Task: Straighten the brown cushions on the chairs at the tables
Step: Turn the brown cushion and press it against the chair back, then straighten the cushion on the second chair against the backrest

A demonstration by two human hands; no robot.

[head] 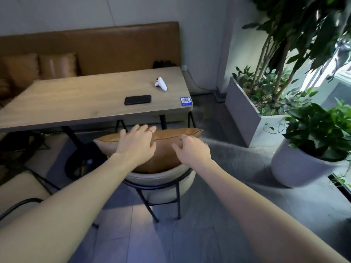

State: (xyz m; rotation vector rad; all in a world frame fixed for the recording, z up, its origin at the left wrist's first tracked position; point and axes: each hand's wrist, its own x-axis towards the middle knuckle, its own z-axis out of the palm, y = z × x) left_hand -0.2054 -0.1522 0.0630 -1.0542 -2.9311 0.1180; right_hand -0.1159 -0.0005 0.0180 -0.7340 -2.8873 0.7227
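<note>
A brown leather cushion (165, 149) stands upright against the back of a cream chair (167, 183) with a black metal frame, pushed up to a wooden table (76, 99). My left hand (137, 143) lies flat on the cushion's top left part, fingers spread, a ring on one finger. Just off the cushion's right half is my right hand (191, 149), fingers curled and apart, holding nothing. Two more brown cushions (39, 67) lean on the brown bench behind the table.
On the table lie a black phone (137, 100), a white controller (161, 84) and a QR sticker (185, 101). A grey planter (245, 114) and a white pot (296, 168) with plants stand at the right. Another cream chair (20, 188) sits at the left.
</note>
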